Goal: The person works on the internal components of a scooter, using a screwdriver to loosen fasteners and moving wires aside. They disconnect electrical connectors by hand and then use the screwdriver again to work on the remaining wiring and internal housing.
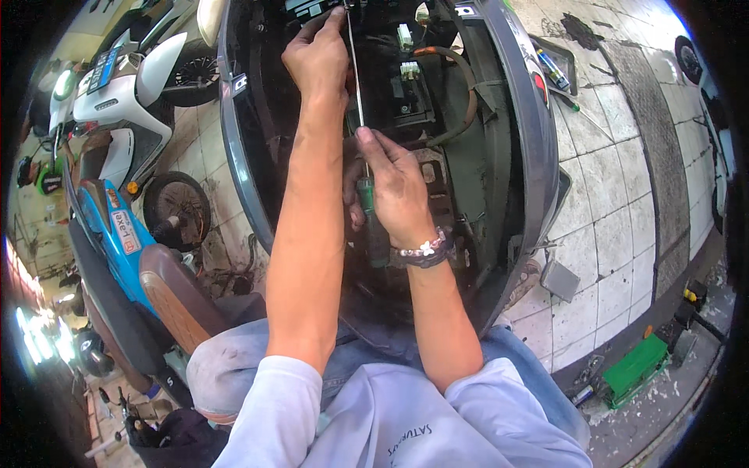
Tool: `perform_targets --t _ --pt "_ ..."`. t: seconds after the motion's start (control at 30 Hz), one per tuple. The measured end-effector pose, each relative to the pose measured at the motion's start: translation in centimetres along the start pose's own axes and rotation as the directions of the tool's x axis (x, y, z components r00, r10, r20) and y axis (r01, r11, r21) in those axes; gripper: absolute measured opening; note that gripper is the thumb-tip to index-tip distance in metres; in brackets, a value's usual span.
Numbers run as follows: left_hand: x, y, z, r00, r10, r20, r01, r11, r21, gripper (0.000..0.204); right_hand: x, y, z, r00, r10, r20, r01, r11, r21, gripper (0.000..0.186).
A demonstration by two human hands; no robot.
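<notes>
A long screwdriver with a thin metal shaft [356,74] and a green handle [364,193] runs lengthwise over the open body of a dark grey vehicle [524,117]. Its handle lies in my right hand [396,187], whose fingers curl round it, with the thumb along the base of the shaft. At the far end, my left hand [318,66] is closed in a pinch by the shaft's tip. Whether a small part sits at that tip is too small to tell. Inside the body are white connectors [405,37] and a bent hose [470,90].
On the tiled floor to the right lie another screwdriver [581,109], a grey square piece [559,280] and a green box-like object [635,370]. Close on the left stand a blue motorbike with a brown seat [183,292] and a white scooter [129,97].
</notes>
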State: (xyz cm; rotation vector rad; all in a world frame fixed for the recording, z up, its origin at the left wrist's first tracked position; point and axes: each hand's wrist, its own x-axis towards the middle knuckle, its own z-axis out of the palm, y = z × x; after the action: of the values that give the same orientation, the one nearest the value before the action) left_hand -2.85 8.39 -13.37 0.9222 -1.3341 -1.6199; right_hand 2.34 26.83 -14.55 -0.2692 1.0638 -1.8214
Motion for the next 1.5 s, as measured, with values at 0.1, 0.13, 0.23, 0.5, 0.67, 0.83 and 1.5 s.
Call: perform_targets --t 0.1,0.13,0.23,0.5,0.67,0.83,1.5 --pt "0.3 -0.3 0.3 0.977 0.210 0.039 -0.211 0.977 0.008 0.026 0.4 0.0 -0.9 0.994 0.107 0.006 -0.105 0.965 0.239 0.047" --pt "0.1 -0.4 0.6 0.973 0.228 0.042 -0.232 0.962 0.141 0.026 0.7 -0.3 -1.8 0.988 0.135 0.068 -0.151 0.930 0.336 0.044" --pt "-0.4 -0.4 0.6 0.969 0.243 0.046 -0.248 0.955 0.166 0.026 0.8 -2.0 -1.6 0.997 0.064 0.048 -0.067 0.996 0.063 0.042" --pt "-0.6 -1.6 -0.2 0.970 0.219 -0.109 -0.217 0.976 0.027 0.019 0.3 0.3 -1.6 0.997 0.045 -0.067 -0.046 0.999 -0.027 0.045" --pt "-0.4 -2.9 -0.8 0.864 0.468 -0.187 -0.392 0.857 0.335 0.021 -0.3 0.3 -0.7 0.990 -0.077 -0.119 0.050 0.975 -0.215 0.036" --pt "-4.0 -1.5 -0.3 0.987 0.132 -0.090 -0.107 0.965 0.240 0.028 -3.1 -2.8 0.5 0.904 -0.426 -0.025 0.294 0.666 -0.685 0.026" --pt "-21.7 -14.2 0.0 0.599 -0.472 0.647 -0.612 0.251 0.750 0.013 -7.2 -5.4 2.6 0.868 -0.358 0.344 0.494 0.551 -0.673 0.018"
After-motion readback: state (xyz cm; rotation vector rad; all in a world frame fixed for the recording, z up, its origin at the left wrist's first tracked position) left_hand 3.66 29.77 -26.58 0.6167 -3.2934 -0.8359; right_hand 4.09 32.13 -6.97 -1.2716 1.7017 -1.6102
